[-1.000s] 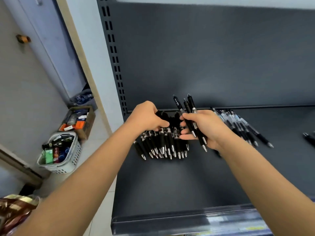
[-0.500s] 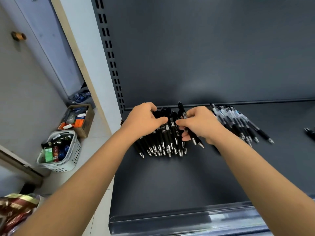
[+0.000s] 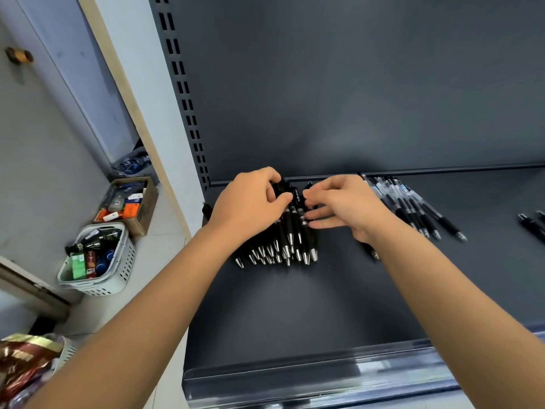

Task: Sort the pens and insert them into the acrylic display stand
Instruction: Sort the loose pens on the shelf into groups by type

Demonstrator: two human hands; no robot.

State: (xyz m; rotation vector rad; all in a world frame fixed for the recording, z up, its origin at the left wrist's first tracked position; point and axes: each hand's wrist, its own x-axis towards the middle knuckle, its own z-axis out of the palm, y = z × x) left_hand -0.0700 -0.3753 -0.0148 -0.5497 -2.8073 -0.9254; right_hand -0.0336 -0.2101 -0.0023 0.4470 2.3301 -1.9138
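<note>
While both arms are stretched out over the dark shelf [image 3: 295, 305], a row of black pens [image 3: 283, 243] is seen lying side by side near the back, silver tips pointing to the front. The left hand [image 3: 250, 205] is curled around the top ends of these pens. The right hand [image 3: 345, 205] is laid beside it, fingers spread loosely, touching the pens but not clamped on any. More pens [image 3: 413, 211] are laid to the right, well apart from a few others [image 3: 530, 224] at the edge. A white basket [image 3: 97, 261] is seen on the floor.
</note>
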